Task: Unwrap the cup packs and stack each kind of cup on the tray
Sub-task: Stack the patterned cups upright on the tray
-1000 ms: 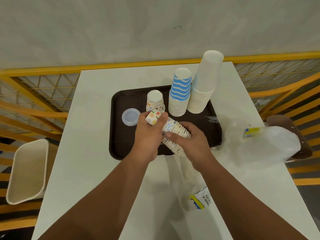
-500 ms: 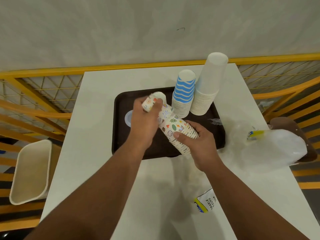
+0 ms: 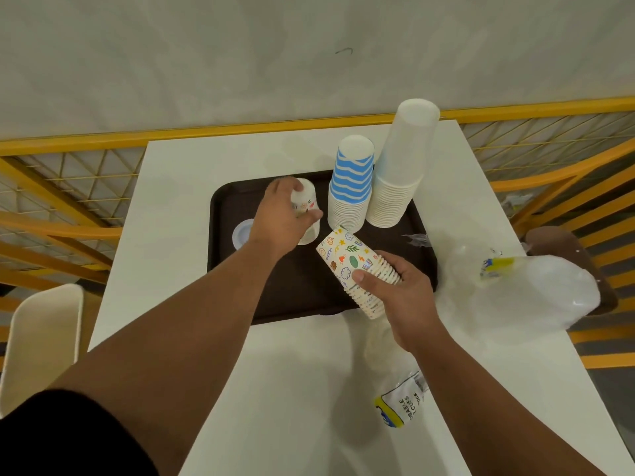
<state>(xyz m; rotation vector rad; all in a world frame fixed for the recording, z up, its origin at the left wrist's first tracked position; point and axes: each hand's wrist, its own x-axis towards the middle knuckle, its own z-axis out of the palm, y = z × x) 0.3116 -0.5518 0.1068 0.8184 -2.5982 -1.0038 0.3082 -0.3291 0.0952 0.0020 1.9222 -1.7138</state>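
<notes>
Midway through the patterned cups: moving them a few at a time from a held bundle to a short stack on the tray. Left hand point(image 3: 287, 218) over the small inverted stack of patterned cups point(image 3: 305, 214) at the back-left of the brown tray point(image 3: 309, 304), fingers and thumb curled round the topmost cup, apparently seating it. Right hand point(image 3: 395, 290) over the tray's front edge, fingers and thumb wrapped round the rim end of a tilted bundle of patterned cups point(image 3: 354, 266), closed base pointing up and left toward the other hand. Just beside the small stack, to the right, a taller blue-striped cup stack point(image 3: 352, 187), and next to that a still taller plain white cup stack point(image 3: 400, 173), both inverted on the tray and touching or nearly so. Clear round lid point(image 3: 242, 231) flat on the tray at the left, partly hidden by the left wrist. Empty clear wrappers point(image 3: 536, 290) crumpled on the white table point(image 3: 206, 338) to the right, another wrapper with a printed label point(image 3: 402, 403) near the front. Next, by judgement: letting go of the seated cup, returning to the bundle, peeling off the next cups and nesting them squarely; care needed not to knock the striped stack close alongside.
</notes>
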